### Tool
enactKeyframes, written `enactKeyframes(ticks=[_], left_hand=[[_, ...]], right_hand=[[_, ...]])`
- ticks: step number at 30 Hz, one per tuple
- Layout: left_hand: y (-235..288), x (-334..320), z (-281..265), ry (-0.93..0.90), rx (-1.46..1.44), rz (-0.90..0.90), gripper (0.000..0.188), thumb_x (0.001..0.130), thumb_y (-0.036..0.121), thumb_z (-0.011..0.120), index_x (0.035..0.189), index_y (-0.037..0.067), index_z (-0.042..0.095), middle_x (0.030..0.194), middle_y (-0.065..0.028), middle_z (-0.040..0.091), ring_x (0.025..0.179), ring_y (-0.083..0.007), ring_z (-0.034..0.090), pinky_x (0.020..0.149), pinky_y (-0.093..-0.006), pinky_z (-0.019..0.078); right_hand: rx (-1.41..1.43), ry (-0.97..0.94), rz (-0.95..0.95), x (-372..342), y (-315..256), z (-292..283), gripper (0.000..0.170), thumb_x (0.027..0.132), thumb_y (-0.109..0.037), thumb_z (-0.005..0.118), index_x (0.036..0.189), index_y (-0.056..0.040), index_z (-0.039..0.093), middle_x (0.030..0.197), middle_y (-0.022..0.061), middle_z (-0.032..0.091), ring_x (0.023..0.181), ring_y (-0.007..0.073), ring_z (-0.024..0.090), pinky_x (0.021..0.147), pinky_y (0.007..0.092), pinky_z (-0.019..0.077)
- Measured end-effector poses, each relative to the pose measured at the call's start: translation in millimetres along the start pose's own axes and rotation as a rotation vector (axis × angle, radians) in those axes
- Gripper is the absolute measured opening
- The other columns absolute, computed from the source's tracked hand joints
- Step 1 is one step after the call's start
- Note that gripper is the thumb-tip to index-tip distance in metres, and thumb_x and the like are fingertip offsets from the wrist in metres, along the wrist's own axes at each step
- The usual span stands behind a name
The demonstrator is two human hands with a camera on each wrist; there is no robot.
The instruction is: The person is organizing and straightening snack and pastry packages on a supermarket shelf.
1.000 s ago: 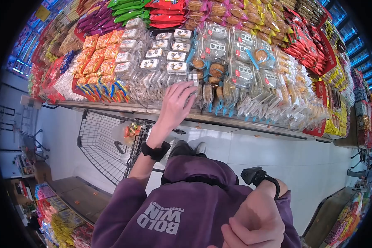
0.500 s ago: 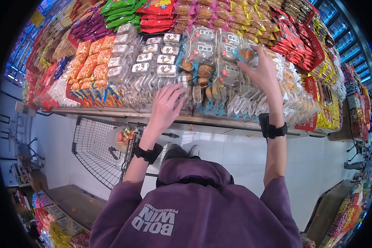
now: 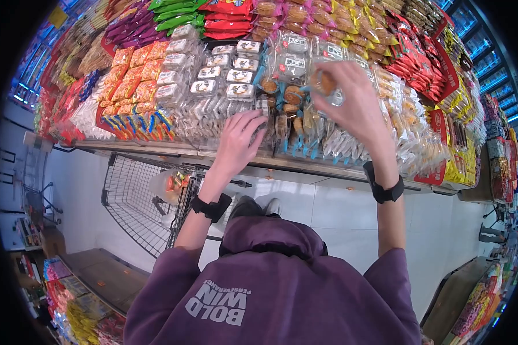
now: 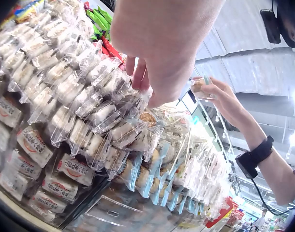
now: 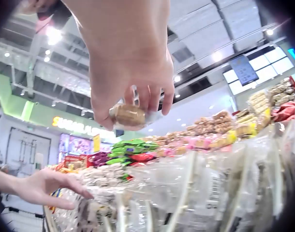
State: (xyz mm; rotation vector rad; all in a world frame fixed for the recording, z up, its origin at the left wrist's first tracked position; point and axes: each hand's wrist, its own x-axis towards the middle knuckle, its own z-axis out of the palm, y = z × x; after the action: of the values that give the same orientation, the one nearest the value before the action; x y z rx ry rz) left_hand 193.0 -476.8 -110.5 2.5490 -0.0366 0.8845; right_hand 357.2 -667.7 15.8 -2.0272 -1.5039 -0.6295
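Observation:
My right hand (image 3: 357,106) pinches a round brown pastry in clear wrap (image 3: 324,84), lifted above the packets on the display. In the right wrist view the pastry (image 5: 129,116) hangs between thumb and fingers of the right hand (image 5: 130,63). My left hand (image 3: 238,141) lies with relaxed, spread fingers at the front of the white-labelled packets (image 3: 240,92). The left wrist view shows the left hand (image 4: 159,48) over clear-wrapped packets (image 4: 63,121); its fingertips are partly hidden, and whether they touch the wrap is unclear.
A wooden ledge (image 3: 305,165) edges the display. Below it at left stands a wire shopping cart (image 3: 138,198) with a bag (image 3: 174,187) in it. Orange packets (image 3: 124,89) lie left, red packets (image 3: 423,63) right. Another person (image 3: 492,233) is far right.
My right hand, first down by my body, reached over the display to the round pastry and now holds it lifted, a little to the left. The left hand stays about where it was.

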Motion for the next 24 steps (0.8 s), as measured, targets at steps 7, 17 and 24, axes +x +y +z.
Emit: enactKeyframes(ticks=[7, 17, 24], left_hand=[[-0.5, 1.0, -1.0, -0.008, 0.005, 0.006, 0.03, 0.082, 0.004, 0.067, 0.112, 0.004, 0.063, 0.118, -0.0094, 0.062, 0.113, -0.0283, 0.056, 0.095, -0.0404, 0.0429], [-2.6, -0.5, -1.0, -0.014, -0.002, 0.0, 0.035, 0.081, 0.003, 0.069, 0.114, 0.005, 0.063, 0.122, -0.008, 0.062, 0.115, -0.0274, 0.056, 0.096, -0.0396, 0.0426], [-2.5, 0.8, -0.8, -0.012, -0.01, 0.008, 0.035, 0.08, 0.001, 0.067, 0.114, 0.005, 0.062, 0.12, -0.0098, 0.061, 0.114, -0.029, 0.056, 0.096, -0.0409, 0.0426]], right_hand=[[-0.325, -0.439, -0.387, -17.2, -13.5, 73.8, 0.021, 0.079, -0.016, 0.066, 0.099, -0.0084, 0.065, 0.085, 0.0048, 0.065, 0.096, 0.0209, 0.061, 0.087, 0.033, 0.0457], [-0.345, -0.473, -0.488, -21.1, -15.8, 85.2, 0.015, 0.076, -0.014, 0.064, 0.088, -0.0056, 0.067, 0.08, 0.0036, 0.066, 0.09, 0.0164, 0.063, 0.069, 0.0291, 0.0518], [-0.381, -0.391, -0.5, -35.5, -4.3, 89.3, 0.021, 0.074, -0.012, 0.063, 0.094, -0.0034, 0.064, 0.094, 0.0039, 0.061, 0.092, 0.0161, 0.06, 0.072, 0.0264, 0.053]])
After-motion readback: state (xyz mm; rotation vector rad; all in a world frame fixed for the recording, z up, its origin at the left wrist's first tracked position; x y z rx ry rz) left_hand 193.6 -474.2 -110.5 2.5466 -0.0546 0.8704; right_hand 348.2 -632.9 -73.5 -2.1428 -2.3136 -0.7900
